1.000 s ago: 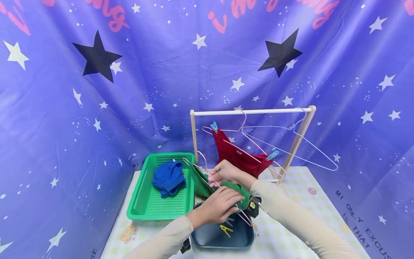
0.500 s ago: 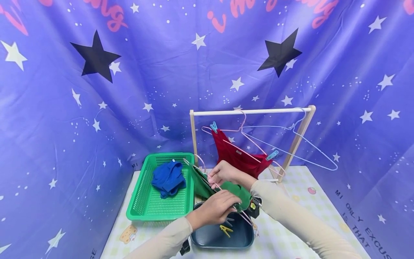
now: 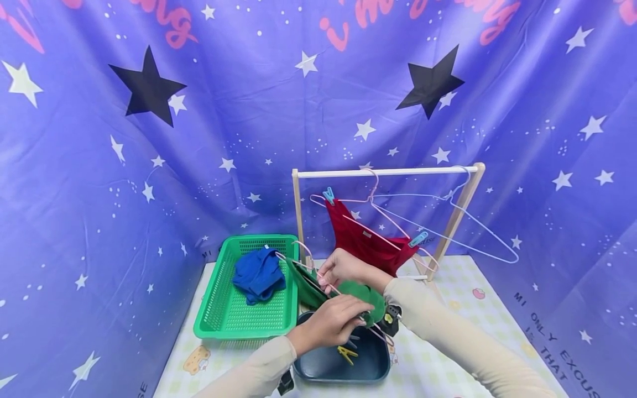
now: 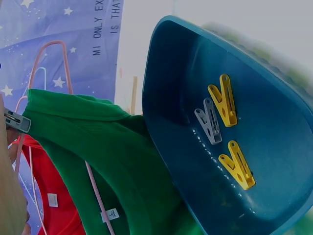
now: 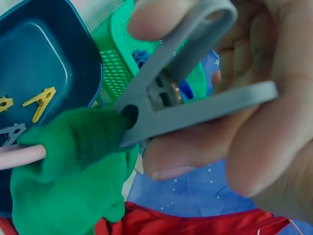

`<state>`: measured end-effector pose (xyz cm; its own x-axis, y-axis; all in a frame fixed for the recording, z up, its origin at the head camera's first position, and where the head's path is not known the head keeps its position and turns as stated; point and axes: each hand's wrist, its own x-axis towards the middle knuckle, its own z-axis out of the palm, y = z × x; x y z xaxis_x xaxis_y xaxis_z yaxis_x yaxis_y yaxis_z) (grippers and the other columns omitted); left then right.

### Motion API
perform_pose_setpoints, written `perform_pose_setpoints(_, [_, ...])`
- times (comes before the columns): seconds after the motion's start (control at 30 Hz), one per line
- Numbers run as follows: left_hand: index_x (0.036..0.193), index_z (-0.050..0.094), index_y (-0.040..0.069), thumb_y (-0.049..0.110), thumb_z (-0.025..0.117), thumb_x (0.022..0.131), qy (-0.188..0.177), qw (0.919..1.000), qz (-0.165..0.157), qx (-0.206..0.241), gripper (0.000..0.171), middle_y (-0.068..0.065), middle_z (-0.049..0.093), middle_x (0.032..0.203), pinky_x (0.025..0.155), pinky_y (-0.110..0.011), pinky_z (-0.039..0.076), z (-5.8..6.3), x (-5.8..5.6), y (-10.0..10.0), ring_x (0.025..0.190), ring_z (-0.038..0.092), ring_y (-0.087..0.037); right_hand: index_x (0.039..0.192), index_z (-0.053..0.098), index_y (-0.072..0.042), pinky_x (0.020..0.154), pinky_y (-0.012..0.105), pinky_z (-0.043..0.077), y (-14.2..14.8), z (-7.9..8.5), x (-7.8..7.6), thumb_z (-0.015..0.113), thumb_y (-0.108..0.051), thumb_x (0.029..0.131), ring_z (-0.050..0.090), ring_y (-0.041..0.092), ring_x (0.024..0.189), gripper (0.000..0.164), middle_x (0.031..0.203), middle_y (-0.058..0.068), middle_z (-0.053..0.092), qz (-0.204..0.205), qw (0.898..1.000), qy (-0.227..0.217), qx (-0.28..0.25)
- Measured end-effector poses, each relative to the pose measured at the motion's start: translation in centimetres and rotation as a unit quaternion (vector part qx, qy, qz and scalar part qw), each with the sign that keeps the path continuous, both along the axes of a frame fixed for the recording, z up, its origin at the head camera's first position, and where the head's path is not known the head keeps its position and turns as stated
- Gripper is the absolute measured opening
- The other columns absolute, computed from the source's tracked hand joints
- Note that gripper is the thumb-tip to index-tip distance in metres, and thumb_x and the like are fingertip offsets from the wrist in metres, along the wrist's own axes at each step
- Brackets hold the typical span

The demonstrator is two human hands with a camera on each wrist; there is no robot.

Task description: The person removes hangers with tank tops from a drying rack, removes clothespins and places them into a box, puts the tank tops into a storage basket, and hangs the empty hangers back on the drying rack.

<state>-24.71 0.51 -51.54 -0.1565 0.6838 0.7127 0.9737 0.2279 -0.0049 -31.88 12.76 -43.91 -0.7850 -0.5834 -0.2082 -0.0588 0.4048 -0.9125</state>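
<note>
Closest in, the dark blue basin (image 3: pixel 368 366) sits on the checked worktop (image 3: pixel 423 359), two yellow clips (image 4: pixel 244 176) and a loose grey one (image 4: pixel 213 125) lying inside. Just above it, here's the left hand (image 3: pixel 335 320), thumb and fingers pinching the arms of a grey clip (image 5: pixel 190 119) right at the corner of the green top (image 4: pixel 146 156). That top hangs along the pink hanger (image 5: pixel 22 156), slanting over the basin's far edge, the wire's near end poking out past the cloth. A touch farther out comes the right hand (image 3: pixel 343 266), fingertips closed on the wire near the base of the hook, nothing more in that grip that I can make out.

So it looks like pegging the near shoulder, and steadiness should be everything! Best to hold the hanger firm with the right, fold the strap snugly over the wire, and let the clip bite both together, well in from the edge. Whether it has caught the wire, I can't tell; easing the pinch off slowly would tell, and would save the cloth from bunching.

Beyond, off to the left, the green basket (image 3: pixel 239 333) holds a crumpled blue garment (image 3: pixel 259 276). And at the back, under the rack's rail (image 3: pixel 418 171), a red top (image 3: pixel 353 249) hangs from blue clips (image 3: pixel 329 195).
</note>
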Motion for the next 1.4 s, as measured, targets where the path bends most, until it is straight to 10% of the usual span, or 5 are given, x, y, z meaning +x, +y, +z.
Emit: perform_pose_setpoints(1.4, [0.102, 0.063, 0.01, 0.008, 0.075, 0.086, 0.055, 0.9966, 0.06, 0.0, 0.02, 0.004, 0.067, 0.096, 0.085, -0.02, 0.053, 0.4, -0.7, 1.4, 0.091, 0.064, -0.009, 0.09, 0.078, 0.006, 0.065, 0.034, 0.063, 0.0, 0.8, 0.1, 0.075, 0.003, 0.087, 0.073, 0.015, 0.061, 0.005, 0.077, 0.015, 0.077, 0.013, 0.999, 0.044, 0.024])
